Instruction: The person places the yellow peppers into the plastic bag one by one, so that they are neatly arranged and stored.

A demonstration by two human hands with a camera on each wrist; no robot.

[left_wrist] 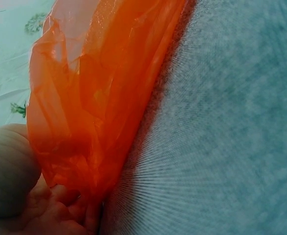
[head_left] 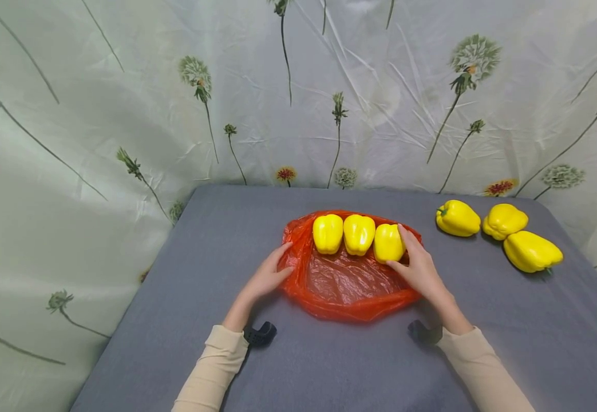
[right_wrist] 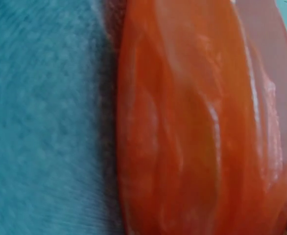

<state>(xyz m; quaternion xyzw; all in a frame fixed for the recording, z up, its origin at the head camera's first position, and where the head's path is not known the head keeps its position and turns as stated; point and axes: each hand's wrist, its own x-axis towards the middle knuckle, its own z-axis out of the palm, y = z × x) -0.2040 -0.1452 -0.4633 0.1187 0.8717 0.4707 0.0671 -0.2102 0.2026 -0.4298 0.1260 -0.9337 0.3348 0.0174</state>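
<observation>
A red plastic bag [head_left: 350, 309] lies on its base with its mouth spread wide. Inside, along its far side, three yellow bell peppers stand in a row: the left pepper [head_left: 328, 234], the middle pepper [head_left: 359, 234] and the right pepper [head_left: 388, 244]. My right hand [head_left: 420, 266] reaches over the bag's right rim and grips the right pepper between thumb and fingers. At the left side, my left hand [head_left: 267, 274] holds the bag's edge, thumb and fingers around the film [left_wrist: 84, 132]. Only red film [right_wrist: 187, 137] and tabletop fill most of the right wrist view.
Three more yellow bell peppers lie at the back right of the grey-covered table [head_left: 226, 240]: one pepper [head_left: 458, 218] by itself, another pepper [head_left: 505, 221] and a third pepper [head_left: 532, 252] close together. A flower-patterned curtain [head_left: 257, 114] hangs behind the table and along its left.
</observation>
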